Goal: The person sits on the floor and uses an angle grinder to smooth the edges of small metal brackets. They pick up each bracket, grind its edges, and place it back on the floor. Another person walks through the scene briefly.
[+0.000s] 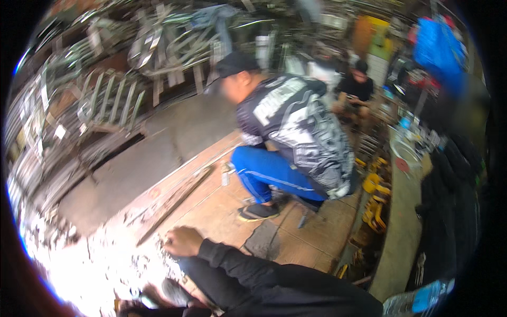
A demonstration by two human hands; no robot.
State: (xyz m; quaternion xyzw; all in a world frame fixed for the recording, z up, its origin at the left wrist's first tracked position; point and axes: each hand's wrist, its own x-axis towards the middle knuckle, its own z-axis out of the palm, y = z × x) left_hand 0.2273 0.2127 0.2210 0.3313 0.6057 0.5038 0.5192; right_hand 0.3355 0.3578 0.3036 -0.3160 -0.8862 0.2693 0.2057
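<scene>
The right hand [182, 241], fingers curled with no clear grip visible, rests on the floor [222, 211] just below the near end of the long metal bar [177, 203], which runs diagonally up-right; left hand unseen.

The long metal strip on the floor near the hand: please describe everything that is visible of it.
The long metal strip looks dull grey-brown, flat and narrow. It lies flat on the tiled floor, running diagonally from near the crouching person's shoe toward the bright lower left. The hand in a black sleeve rests close to its lower end; contact cannot be told.
</scene>
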